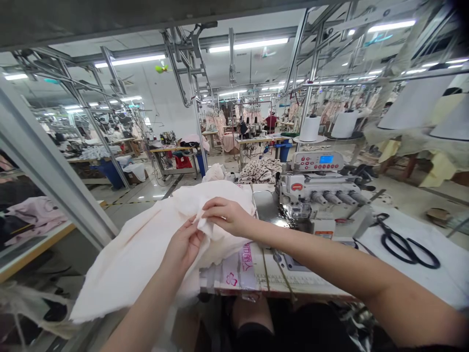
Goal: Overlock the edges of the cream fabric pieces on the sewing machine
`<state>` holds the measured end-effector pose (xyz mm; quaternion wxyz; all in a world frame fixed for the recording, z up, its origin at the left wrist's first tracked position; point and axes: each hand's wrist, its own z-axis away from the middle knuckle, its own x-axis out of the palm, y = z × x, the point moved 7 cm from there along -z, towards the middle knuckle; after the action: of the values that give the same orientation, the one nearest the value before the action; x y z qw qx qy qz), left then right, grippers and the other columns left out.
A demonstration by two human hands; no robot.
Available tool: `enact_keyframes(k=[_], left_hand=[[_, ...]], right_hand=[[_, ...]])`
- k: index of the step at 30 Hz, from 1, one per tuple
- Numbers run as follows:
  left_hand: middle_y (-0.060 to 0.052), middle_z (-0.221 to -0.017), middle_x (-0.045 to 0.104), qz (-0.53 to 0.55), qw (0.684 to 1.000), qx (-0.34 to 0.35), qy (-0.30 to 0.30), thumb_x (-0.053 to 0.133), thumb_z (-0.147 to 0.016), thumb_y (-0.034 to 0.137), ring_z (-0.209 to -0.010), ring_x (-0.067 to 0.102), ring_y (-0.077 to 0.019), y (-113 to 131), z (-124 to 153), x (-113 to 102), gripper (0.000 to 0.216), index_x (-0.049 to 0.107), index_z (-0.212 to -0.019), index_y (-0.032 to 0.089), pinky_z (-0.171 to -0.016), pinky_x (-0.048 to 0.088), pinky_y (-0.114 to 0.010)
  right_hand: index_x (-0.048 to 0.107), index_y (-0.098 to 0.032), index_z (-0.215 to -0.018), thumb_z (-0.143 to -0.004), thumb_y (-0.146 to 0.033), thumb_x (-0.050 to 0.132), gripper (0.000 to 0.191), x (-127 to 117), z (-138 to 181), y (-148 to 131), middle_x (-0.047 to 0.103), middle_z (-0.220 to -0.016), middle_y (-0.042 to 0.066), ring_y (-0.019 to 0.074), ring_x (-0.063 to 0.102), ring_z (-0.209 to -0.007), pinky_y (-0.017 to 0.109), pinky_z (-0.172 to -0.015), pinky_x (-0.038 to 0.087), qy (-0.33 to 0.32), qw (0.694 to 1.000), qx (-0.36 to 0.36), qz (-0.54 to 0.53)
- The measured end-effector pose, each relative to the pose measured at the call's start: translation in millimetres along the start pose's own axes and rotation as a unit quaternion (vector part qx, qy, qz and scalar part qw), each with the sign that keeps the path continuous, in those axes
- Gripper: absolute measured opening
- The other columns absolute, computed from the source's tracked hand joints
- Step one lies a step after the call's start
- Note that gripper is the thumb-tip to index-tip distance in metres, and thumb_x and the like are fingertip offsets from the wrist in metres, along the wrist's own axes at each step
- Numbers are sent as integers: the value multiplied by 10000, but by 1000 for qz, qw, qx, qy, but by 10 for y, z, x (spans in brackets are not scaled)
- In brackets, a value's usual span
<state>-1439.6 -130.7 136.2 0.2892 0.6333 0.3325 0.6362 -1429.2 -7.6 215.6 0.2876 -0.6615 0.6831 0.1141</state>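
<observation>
A large piece of soft, pale cream fabric (135, 254) spreads over the left part of the sewing table and hangs off its front edge. My left hand (186, 242) pinches a fold of it from below. Close above, my right hand (223, 212) grips the same bunched fold between thumb and fingers. The two hands nearly meet, and the fabric edge between them is partly hidden by the fingers. Right of the hands stands an overlock sewing machine (318, 188) with a lit blue display, apart from the fabric in my grip.
Black scissors (408, 247) lie on white cloth at the right. White thread cones (344, 124) stand behind the machine. Spotted fabric (260, 171) is heaped at the table's back. A metal post (54, 161) slants at the left. Printed plastic (240, 269) covers the table's front.
</observation>
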Motion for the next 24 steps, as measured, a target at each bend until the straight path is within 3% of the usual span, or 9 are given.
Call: enact_keyframes(k=[5,11,19,24], left_hand=[[-30,-809,648,-8,999,44,23,771,-530,144,-698,598,-112,46,-19,42,308,643,-810,143,-630,510,-183],[-4,-800,638,-49,991,125,18,831,-493,232,-762,603,-136,240,52,191,391,629,-821,165,-683,491,-213],[-43,-856,647,-78,987,141,13,807,-544,304,-808,603,-170,229,113,177,371,641,-837,149,-778,482,-303],[-25,-899,637,-125,977,174,9,811,-567,299,-850,577,-139,228,111,155,407,631,-910,174,-808,448,-251]], right_hand=[[618,-143,-791,-846,-203,545,109,-69,-65,27,603,-763,46,134,543,-745,252,-691,434,7,996,85,5],[570,-149,-756,-823,-236,566,110,-99,-90,46,574,-733,6,101,499,-659,221,-631,383,35,984,172,-41],[560,-137,-743,-801,-219,558,100,-82,-83,160,546,-681,-11,91,469,-629,206,-584,353,63,970,219,-84],[557,-140,-743,-791,-243,563,114,-65,-89,220,532,-664,-20,87,454,-616,206,-577,346,81,958,251,-109]])
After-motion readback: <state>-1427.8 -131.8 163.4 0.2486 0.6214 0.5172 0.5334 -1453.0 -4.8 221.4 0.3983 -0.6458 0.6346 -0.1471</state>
